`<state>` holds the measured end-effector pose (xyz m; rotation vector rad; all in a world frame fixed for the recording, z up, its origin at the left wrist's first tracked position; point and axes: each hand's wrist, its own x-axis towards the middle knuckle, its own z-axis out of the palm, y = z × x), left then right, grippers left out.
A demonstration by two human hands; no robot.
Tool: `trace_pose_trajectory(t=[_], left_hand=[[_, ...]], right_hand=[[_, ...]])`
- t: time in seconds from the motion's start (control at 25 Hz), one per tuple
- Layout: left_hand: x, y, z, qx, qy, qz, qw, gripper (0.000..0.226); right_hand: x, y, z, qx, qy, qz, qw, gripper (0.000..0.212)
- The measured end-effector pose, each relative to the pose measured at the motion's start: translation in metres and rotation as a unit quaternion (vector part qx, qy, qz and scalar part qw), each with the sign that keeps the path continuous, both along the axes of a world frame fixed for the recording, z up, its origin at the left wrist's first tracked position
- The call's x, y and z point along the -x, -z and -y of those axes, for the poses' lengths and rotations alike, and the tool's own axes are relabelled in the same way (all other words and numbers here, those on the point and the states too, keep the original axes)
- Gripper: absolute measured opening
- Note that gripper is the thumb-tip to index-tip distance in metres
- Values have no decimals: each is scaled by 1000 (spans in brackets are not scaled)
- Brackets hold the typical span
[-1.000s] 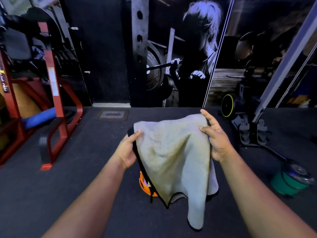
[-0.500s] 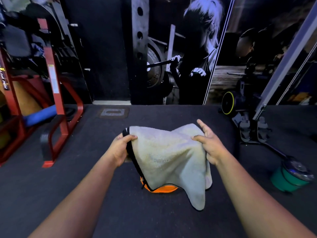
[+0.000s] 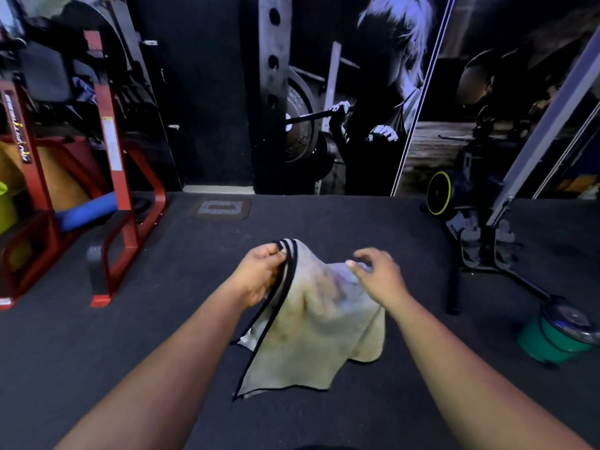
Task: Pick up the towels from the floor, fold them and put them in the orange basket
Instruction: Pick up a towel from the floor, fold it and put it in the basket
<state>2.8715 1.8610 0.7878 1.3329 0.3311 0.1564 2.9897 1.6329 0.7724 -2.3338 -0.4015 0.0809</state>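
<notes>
Red frame (image 3: 112, 177): a red metal gym stand at the far left of the floor, with a blue padded roller (image 3: 87, 211) low down between its legs.
Floor (image 3: 130, 336): dark rubber matting across the whole lower view; a grey rectangular plate (image 3: 221, 208) is set into it near the back wall.
Left hand (image 3: 259, 276): raised in front of the body, its fingers (image 3: 276, 254) curled round the black-trimmed edges of the towel, which are bunched together at the top.
Towel (image 3: 311, 323): pale, stained cloth with a black border, held up above the floor between the two hands; it hangs down from the left hand, the doubled border running diagonally down to a lower corner. No part plainly touches the floor.
Right hand (image 3: 378, 276): at the towel's upper right fold, fingers loosely bent and spread. The thumb and forefinger lie at the cloth; the blur hides whether they pinch it or only touch it.
Wall mural (image 3: 373, 92): a dark printed picture of a figure at a barbell, behind the hands.
Machine base (image 3: 480, 241): black equipment with a yellow-rimmed wheel (image 3: 439, 193), to the right on the floor.
Green bucket (image 3: 552, 339): at the far right, a metal disc resting on top.
</notes>
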Motion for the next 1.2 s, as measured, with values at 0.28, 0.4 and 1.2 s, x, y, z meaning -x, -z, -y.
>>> trace_pose_trajectory(t=[0.28,0.4,1.2], left_hand=[[-4,13,16,-75,83,-45,993,15],[-1,24,-8,-122,-92,-56,987,18],[18,19,-69,-699,213,-230,643,30]], right_hand=[[14,12,-28,67,-101,44,992,14],[-1,38,7,112,7,13,994,9],[-3,42,35,-107,25,51,993,16]])
